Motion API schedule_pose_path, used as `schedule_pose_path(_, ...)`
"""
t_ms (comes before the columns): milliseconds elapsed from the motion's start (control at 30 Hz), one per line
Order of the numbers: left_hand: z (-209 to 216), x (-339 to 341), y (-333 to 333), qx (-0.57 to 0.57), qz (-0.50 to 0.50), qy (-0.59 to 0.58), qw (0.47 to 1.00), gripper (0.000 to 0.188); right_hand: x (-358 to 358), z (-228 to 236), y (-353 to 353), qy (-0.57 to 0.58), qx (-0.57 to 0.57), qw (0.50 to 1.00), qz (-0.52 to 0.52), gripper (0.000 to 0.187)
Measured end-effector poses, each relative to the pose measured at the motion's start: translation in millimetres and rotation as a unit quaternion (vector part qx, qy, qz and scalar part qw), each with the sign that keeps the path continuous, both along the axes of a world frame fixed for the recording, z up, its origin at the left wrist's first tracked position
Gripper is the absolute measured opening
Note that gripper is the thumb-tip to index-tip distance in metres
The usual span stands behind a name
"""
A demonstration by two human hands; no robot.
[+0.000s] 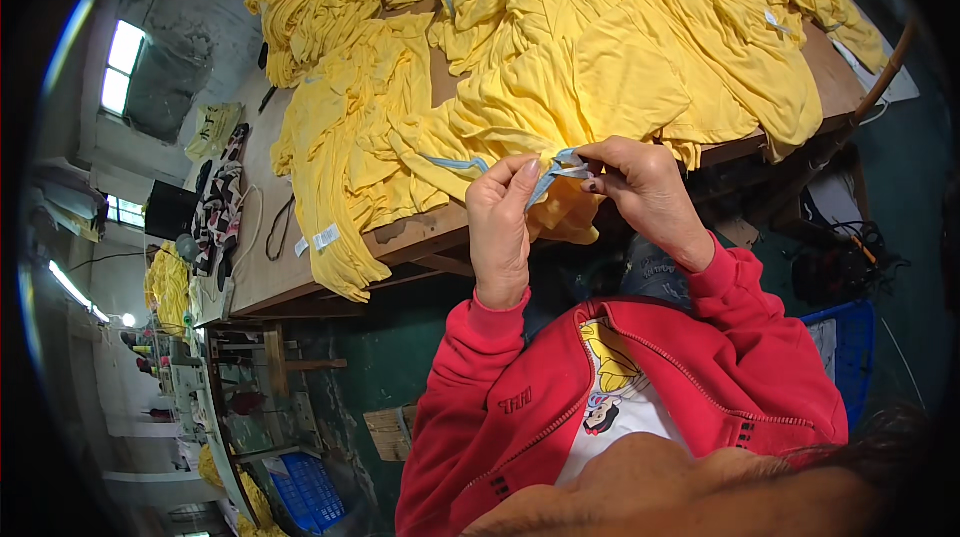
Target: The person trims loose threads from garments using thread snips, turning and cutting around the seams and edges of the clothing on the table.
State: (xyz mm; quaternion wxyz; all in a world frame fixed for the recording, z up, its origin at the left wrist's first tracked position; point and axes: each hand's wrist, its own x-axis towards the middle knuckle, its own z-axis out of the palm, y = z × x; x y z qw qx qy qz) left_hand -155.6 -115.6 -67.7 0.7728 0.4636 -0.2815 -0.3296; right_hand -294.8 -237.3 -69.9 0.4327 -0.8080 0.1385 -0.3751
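Both forearms reach up from below with wrists bent inward, the left hand upright and the right hand slanting in, above the table's near edge. A white rectangular label on yellow cloth at left bears print too small to read. Thumbs and forefingers are closed in pinches on the narrow light-blue fabric trim of a yellow knit garment, the trim spanning between the fingertips and the cloth hanging below.

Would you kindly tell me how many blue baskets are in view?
2: one blue basket at lower left, another basket right of the red jacket; others may be hidden.
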Motion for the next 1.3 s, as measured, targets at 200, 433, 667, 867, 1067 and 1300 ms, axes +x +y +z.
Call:
schedule_pose_path(200,0,1,-3,0.004,-0.04,0.019,0.999,0.014,1,-2,-1,-0.004,-0.021,1.0,-0.003,0.033)
schedule_pose_path(433,5,-9,-8,0.011,0.021,-0.067,0.997,0.021,0,-5,0,-0.009,-0.041,0.999,-0.029,0.029)
schedule_pose_path(667,7,-15,-7,0.019,0.044,-0.117,0.992,0.033,0,-4,1,-0.007,-0.02,0.999,-0.038,0.028)
schedule_pose_path(867,6,-16,-8,0.022,0.039,-0.096,0.994,0.036,2,-13,0,-0.025,-0.026,0.998,-0.048,0.027)
schedule_pose_path(1067,6,-12,-8,0.019,0.021,-0.045,0.999,0.035,3,-13,0,-0.05,-0.09,0.992,-0.08,0.025)
schedule_pose_path(1300,6,-7,-6,0.023,0.047,-0.068,0.996,0.032,-16,-3,-31,0.051,0.097,0.944,0.311,0.027)
